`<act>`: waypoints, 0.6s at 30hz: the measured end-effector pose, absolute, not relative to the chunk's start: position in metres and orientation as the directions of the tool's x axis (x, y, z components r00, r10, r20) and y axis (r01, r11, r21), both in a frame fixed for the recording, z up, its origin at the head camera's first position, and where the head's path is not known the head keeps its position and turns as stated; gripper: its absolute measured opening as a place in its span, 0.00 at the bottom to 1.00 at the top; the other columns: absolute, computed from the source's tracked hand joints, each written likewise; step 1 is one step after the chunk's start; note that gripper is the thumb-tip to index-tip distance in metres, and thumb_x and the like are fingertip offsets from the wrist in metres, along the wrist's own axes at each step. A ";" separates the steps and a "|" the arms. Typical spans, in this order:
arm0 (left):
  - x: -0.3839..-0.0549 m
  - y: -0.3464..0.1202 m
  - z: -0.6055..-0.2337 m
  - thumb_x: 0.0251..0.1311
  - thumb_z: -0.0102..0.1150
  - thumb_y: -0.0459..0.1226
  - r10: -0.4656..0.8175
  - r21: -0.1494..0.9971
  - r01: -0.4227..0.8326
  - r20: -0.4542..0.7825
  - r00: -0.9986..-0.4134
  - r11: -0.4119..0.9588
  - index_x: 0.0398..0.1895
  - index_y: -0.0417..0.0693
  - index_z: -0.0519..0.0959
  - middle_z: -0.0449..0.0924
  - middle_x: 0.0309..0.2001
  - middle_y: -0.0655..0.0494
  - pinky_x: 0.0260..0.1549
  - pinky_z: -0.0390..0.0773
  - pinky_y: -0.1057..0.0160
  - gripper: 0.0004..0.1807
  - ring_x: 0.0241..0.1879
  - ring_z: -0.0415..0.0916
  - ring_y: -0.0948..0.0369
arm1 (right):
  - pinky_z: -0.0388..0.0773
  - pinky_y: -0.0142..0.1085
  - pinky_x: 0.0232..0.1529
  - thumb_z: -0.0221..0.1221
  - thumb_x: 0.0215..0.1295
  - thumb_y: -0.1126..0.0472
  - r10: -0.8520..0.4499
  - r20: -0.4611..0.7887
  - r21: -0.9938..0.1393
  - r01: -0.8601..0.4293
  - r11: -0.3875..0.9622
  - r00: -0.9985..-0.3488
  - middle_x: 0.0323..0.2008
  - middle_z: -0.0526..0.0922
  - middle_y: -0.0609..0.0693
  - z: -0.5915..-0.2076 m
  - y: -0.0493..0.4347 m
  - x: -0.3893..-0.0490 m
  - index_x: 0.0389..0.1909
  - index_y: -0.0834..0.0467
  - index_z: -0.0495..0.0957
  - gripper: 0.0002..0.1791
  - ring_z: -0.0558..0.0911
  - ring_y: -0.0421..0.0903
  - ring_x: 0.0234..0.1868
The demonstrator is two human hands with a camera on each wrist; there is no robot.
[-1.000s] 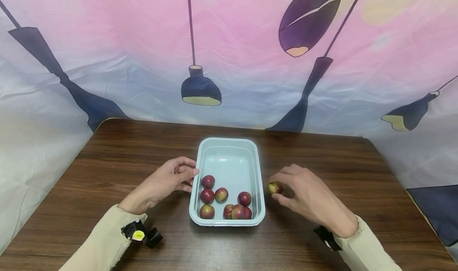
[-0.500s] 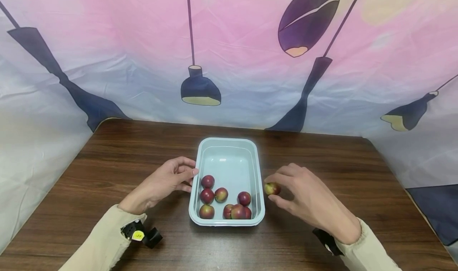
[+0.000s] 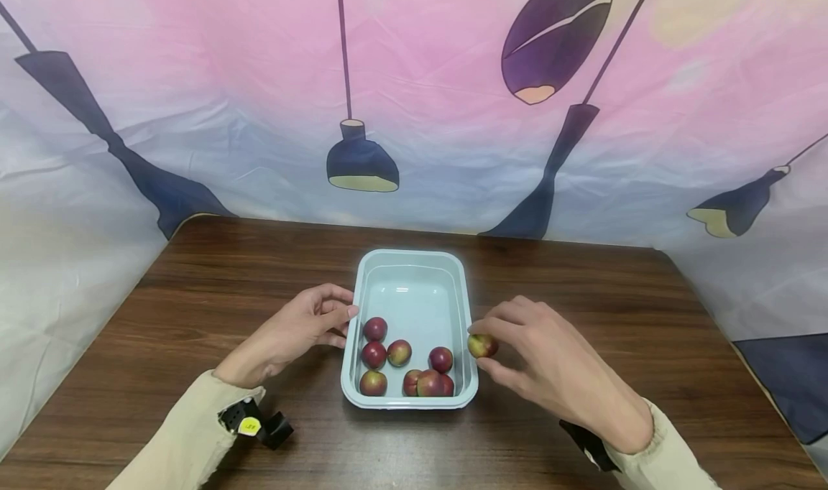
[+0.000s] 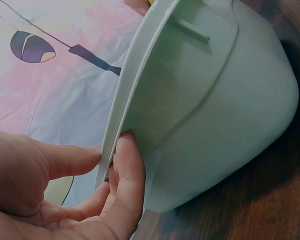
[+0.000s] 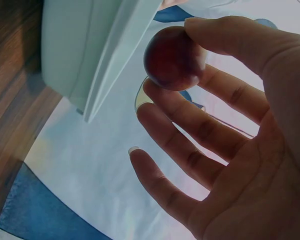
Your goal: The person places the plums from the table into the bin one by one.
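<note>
A pale blue-green plastic tub (image 3: 414, 260) stands in the middle of the table with several red and yellow-green plums (image 3: 399, 353) in its near half. At its left side, my left hand (image 3: 317, 321) pinches the rim between thumb and fingers; the left wrist view shows the thumb (image 4: 72, 160) on top and the fingers underneath. My right hand (image 3: 550, 353) holds one plum (image 3: 482, 345) between thumb and fingertips, right at the tub's right rim. In the right wrist view this plum (image 5: 174, 58) looks dark red, and the lower fingers spread loosely away from it.
The dark wood table (image 3: 259, 274) runs back to a hanging cloth (image 3: 259, 116) printed with lamps. Each wrist carries a black strapped device, the left one (image 3: 249, 422) with a yellow label.
My right hand has moved left with the plum, from beside the tub to its right rim. The left hand and the plums in the tub have stayed put.
</note>
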State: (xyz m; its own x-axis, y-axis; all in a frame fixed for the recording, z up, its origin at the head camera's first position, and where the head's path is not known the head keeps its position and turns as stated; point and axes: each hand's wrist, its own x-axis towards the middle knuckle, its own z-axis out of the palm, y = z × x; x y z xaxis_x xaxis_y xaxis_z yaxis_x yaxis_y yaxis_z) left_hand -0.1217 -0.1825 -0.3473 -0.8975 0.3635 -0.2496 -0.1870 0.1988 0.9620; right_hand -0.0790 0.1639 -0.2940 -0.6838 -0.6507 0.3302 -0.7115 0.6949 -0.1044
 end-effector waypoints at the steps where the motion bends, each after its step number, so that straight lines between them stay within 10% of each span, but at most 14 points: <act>1: -0.122 -0.183 -0.347 0.77 0.51 0.38 0.363 0.962 -0.187 -0.250 -0.898 0.200 0.66 0.29 0.64 0.81 0.51 0.34 0.45 0.89 0.62 0.24 0.43 0.83 0.59 | 0.82 0.35 0.44 0.76 0.54 0.53 -0.654 0.336 -0.105 -0.717 0.689 -0.678 0.39 0.83 0.34 -0.294 0.163 -0.078 0.44 0.44 0.85 0.16 0.79 0.35 0.44; 18: -0.123 -0.183 -0.349 0.77 0.51 0.38 0.365 0.962 -0.186 -0.250 -0.897 0.201 0.65 0.30 0.64 0.81 0.51 0.34 0.45 0.89 0.62 0.23 0.43 0.83 0.58 | 0.81 0.35 0.47 0.74 0.58 0.50 -0.704 0.280 -0.207 -0.758 0.619 -0.652 0.43 0.81 0.31 -0.287 0.144 -0.066 0.42 0.41 0.83 0.12 0.76 0.32 0.46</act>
State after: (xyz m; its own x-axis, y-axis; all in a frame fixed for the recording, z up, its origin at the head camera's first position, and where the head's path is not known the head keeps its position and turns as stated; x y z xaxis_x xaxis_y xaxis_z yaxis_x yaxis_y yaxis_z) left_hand -0.1226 -0.1832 -0.3488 -0.8971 0.3645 -0.2497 -0.1861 0.2009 0.9618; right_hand -0.0663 0.1440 -0.2874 -0.6522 -0.7043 0.2803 -0.7575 0.6191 -0.2069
